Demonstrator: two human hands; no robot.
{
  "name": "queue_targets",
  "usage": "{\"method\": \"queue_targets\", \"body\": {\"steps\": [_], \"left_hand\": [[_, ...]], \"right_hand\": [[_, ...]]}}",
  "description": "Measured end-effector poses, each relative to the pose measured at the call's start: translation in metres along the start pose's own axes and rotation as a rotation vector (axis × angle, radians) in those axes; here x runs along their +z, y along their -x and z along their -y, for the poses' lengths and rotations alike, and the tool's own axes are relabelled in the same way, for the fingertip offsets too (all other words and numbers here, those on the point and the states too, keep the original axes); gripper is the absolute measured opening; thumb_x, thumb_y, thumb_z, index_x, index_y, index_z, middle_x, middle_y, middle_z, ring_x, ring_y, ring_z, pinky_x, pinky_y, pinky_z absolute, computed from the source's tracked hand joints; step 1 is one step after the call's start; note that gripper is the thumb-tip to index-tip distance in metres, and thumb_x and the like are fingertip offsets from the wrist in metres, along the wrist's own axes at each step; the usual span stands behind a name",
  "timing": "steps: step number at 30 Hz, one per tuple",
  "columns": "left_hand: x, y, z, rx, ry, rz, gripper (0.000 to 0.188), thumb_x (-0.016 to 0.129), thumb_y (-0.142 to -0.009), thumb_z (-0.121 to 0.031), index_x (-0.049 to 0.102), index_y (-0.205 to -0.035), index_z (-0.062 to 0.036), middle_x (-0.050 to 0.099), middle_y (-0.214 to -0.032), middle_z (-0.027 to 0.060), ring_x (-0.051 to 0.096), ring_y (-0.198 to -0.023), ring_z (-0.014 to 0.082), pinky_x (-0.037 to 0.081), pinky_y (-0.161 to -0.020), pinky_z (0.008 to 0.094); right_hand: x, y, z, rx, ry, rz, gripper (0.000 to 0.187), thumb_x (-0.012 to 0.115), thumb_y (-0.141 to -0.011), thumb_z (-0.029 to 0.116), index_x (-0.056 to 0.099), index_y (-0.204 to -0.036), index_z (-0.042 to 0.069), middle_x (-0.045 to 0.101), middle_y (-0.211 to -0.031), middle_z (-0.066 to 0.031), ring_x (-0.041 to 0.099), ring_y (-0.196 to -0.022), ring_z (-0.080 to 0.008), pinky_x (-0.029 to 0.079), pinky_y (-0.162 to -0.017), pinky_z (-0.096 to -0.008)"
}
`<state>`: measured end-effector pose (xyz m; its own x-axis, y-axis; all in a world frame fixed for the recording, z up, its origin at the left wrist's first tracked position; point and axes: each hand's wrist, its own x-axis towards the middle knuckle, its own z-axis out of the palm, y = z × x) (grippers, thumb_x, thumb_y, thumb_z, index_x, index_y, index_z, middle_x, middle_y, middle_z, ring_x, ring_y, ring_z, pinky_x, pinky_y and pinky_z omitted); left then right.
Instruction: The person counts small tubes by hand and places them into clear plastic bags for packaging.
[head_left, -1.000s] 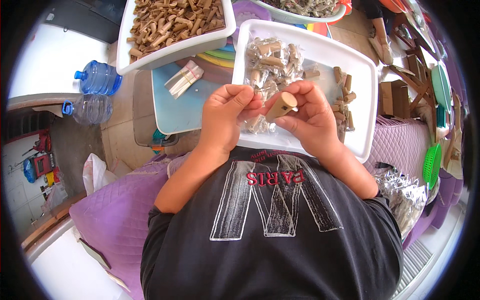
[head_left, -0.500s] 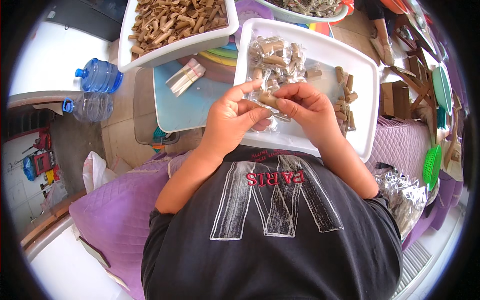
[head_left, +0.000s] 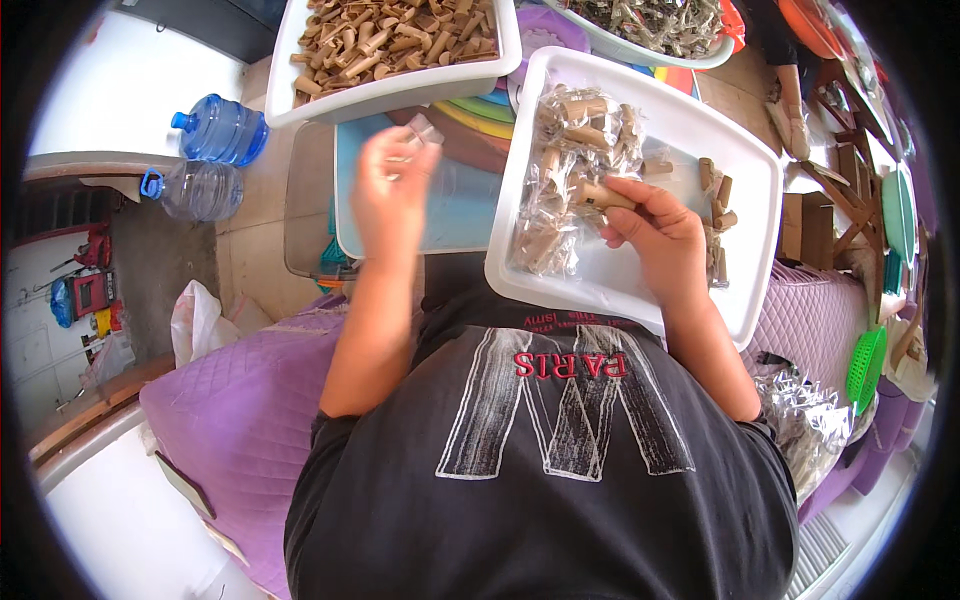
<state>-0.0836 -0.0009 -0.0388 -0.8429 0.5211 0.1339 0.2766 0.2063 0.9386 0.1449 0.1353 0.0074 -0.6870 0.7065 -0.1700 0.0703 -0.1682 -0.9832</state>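
My right hand (head_left: 655,228) pinches a short brown tube (head_left: 602,196) between thumb and fingers, over a white tray (head_left: 510,262). Beneath and around it in the tray's left part lie brown tubes in clear plastic wrappers (head_left: 548,245). Several unwrapped brown tubes (head_left: 724,220) rest at the tray's right side. Smeared by motion, my left hand (head_left: 392,185) is over the light blue table top (head_left: 460,215), beside a bundle of clear plastic bags (head_left: 424,130) that it partly hides. Whether its fingers touch the bundle is unclear.
A white tub (head_left: 400,88) heaped with brown pieces stands at the far left of the tray. Behind the tray, a pale basin (head_left: 640,45) holds wrapped pieces. Two blue water bottles (head_left: 215,135) stand on the floor at left. Silvery packaging (head_left: 800,415) lies at right.
My left hand has left the tray and moved left to the bag bundle. My right hand keeps the brown tube, now apart from the left. The view has shifted slightly.
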Motion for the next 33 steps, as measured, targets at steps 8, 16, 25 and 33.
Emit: {"method": "queue_targets", "body": {"steps": [8,16,25,33], "left_hand": [[-0.036,-0.053,0.078,-0.341,-0.713,0.046,0.048,0.072,-0.069,-0.041,0.061,-0.090,0.0016,0.063,-0.086,0.0123,0.060,-0.079,0.0236,0.047,-0.069,0.0363],[-0.067,-0.046,0.129,-0.209,-0.261,0.072,0.027,0.060,-0.082,-0.019,0.063,-0.101,0.0001,0.066,-0.087,0.0117,0.061,-0.082,0.0144,0.045,-0.074,0.0281],[-0.071,-0.023,0.066,-0.217,-0.799,0.073,0.028,0.053,-0.087,-0.025,0.061,-0.110,-0.0121,0.064,-0.099,0.0135,0.060,-0.092,0.0294,0.046,-0.080,0.0347],[-0.035,0.014,-0.019,-0.425,0.344,0.257,0.015,0.067,-0.079,-0.013,0.063,-0.086,0.0002,0.064,-0.077,0.0061,0.058,-0.065,0.0083,0.045,-0.062,0.0202]], "right_hand": [[-0.001,-0.002,-0.001,0.075,-0.056,0.004,0.027,0.060,-0.081,-0.003,0.057,-0.108,-0.003,0.062,-0.081,-0.0068,0.058,-0.067,-0.0101,0.049,-0.061,-0.0213],[0.005,-0.001,-0.001,0.127,-0.009,0.126,0.027,0.056,-0.082,-0.004,0.055,-0.109,-0.003,0.063,-0.088,-0.0080,0.058,-0.068,-0.0102,0.049,-0.063,-0.0218],[0.007,0.001,-0.002,0.158,0.038,0.176,0.029,0.056,-0.082,-0.004,0.056,-0.111,-0.003,0.063,-0.084,-0.0075,0.056,-0.067,-0.0098,0.047,-0.064,-0.0220],[0.014,-0.002,0.016,0.014,-0.014,0.054,0.024,0.056,-0.082,-0.005,0.054,-0.106,-0.004,0.062,-0.088,-0.0081,0.058,-0.070,-0.0110,0.048,-0.066,-0.0222]]}}
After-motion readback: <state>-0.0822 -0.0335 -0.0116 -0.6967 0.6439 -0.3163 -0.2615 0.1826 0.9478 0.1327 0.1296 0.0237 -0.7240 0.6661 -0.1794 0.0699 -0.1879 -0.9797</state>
